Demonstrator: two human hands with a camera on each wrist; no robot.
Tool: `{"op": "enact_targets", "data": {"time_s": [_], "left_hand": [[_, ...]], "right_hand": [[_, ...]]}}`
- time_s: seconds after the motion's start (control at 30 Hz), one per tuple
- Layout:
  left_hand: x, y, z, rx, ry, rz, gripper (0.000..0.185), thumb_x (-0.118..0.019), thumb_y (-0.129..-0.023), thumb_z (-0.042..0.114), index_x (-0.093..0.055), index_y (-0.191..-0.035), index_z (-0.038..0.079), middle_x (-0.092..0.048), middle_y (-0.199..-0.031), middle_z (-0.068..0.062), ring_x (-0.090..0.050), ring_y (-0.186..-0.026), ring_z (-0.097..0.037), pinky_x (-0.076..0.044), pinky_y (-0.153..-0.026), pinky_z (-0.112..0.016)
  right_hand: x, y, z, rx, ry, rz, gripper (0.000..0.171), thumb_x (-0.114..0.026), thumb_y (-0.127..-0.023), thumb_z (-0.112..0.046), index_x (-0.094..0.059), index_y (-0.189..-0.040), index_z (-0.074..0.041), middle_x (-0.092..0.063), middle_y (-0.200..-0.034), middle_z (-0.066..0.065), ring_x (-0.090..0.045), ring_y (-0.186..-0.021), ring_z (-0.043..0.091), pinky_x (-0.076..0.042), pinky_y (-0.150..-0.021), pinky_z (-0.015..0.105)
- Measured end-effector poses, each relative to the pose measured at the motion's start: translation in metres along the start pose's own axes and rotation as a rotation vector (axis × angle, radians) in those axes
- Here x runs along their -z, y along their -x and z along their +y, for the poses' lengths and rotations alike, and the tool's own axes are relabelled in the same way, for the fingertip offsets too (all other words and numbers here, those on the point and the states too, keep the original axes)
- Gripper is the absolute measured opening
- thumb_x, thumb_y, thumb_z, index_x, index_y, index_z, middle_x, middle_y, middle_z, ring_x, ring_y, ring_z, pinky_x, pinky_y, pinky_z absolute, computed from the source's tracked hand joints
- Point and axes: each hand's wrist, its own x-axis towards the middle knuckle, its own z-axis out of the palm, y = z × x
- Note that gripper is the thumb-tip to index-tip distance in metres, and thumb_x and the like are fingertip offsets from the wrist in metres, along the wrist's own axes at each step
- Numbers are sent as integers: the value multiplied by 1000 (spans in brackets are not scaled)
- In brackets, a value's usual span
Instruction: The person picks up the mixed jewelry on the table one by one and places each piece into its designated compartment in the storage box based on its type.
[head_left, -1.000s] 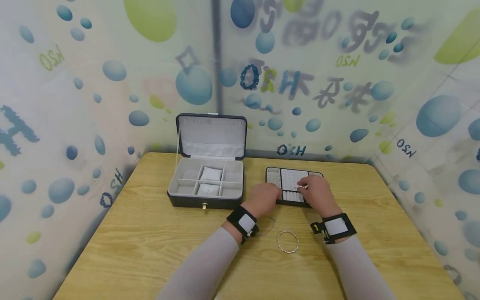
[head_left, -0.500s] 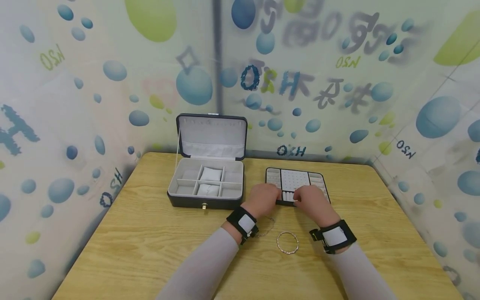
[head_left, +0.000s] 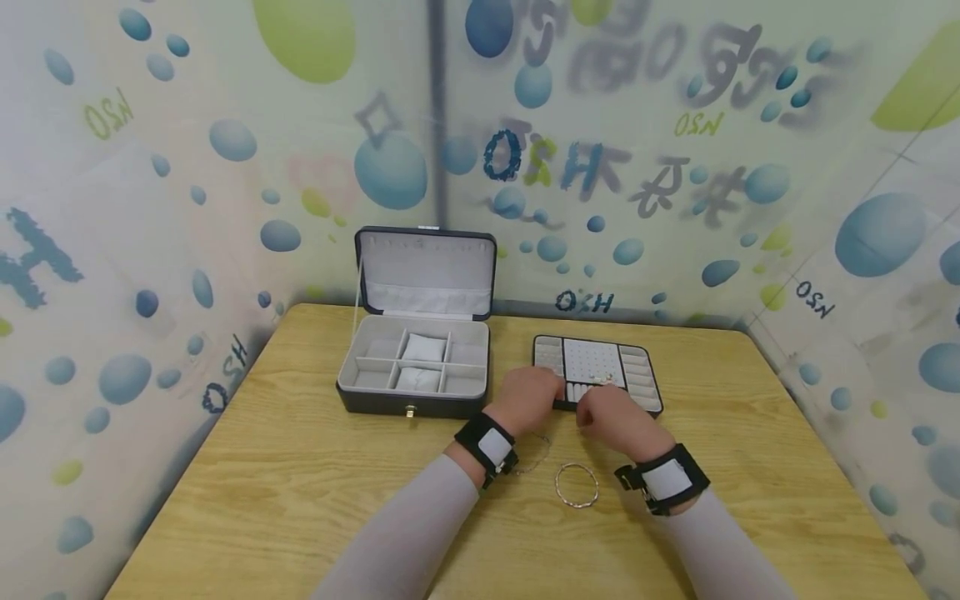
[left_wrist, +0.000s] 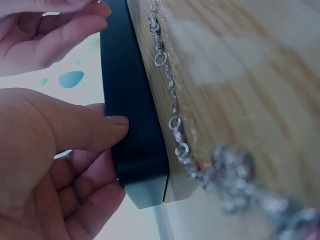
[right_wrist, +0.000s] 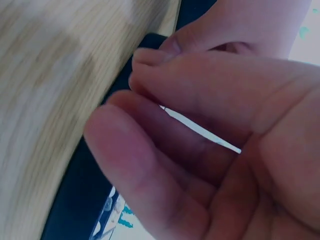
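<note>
My left hand (head_left: 527, 398) grips the front left corner of a dark-edged jewelry tray (head_left: 640, 371). In the left wrist view its thumb (left_wrist: 107, 131) presses the black side wall, with the other fingers curled behind. My right hand (head_left: 618, 421) hovers at the tray's front edge, fingers loosely bent. Between its thumb (right_wrist: 165, 70) and fingers nothing shows in the right wrist view. Small earrings (head_left: 602, 380) sit low on the tray's dotted panel. A silver chain bracelet (left_wrist: 172, 95) lies on the table by the left wrist, partly hidden in the head view.
An open dark jewelry box (head_left: 411, 405) with pale compartments and two white cushions stands to the left, lid raised. A silver bangle (head_left: 577, 486) lies on the wooden table (head_left: 300, 500) between my forearms. Patterned walls rise behind the table and at both sides.
My right hand has left the dotted panel and moved left and toward me, to the tray's front edge. Earrings now show on the panel. The left hand stays on the tray corner.
</note>
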Motion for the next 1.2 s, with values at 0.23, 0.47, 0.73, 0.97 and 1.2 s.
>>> {"op": "enact_targets", "data": {"time_s": [0.23, 0.47, 0.73, 0.97, 1.2], "left_hand": [[0, 0, 0, -11, 1, 14, 14, -70, -99, 15, -76, -90, 24, -72, -88, 7, -62, -77, -10, -48, -61, -29], [1, 0, 1, -5, 17, 18, 16, -69, -99, 15, -75, -88, 24, -71, -84, 7, -60, -74, -10, -46, -59, -29], [0, 0, 0, 0, 20, 6, 18, -70, -99, 14, -75, -86, 25, -69, -83, 8, -58, -72, -9, -44, -57, -30], [0, 1, -1, -6, 26, 7, 19, -71, -96, 12, -74, -83, 26, -68, -81, 9, -57, -71, -9, -42, -56, -30], [-2, 0, -1, -3, 27, 16, 18, -72, -95, 13, -74, -82, 26, -68, -81, 9, -57, -71, -9, -42, -54, -30]], "right_hand": [[-1, 2, 1, 92, -140, -146, 16, -80, -88, -1, -78, -79, -15, -68, -77, -9, -57, -70, 7, -52, -69, 27], [-5, 4, 2, 142, -225, -234, 17, -81, -79, 2, -77, -81, -15, -70, -77, -9, -60, -69, 6, -53, -67, 27], [-10, 4, -2, 187, -236, -273, 23, -76, -70, 9, -71, -80, -12, -60, -72, -10, -53, -65, 7, -47, -61, 25], [-16, 4, -3, 207, -237, -276, 25, -76, -67, 10, -68, -77, -12, -53, -68, -12, -49, -63, 4, -42, -58, 23], [-19, 3, -2, 196, -218, -272, 27, -76, -69, 11, -67, -75, -14, -54, -68, -13, -50, -63, 4, -43, -57, 23]]}}
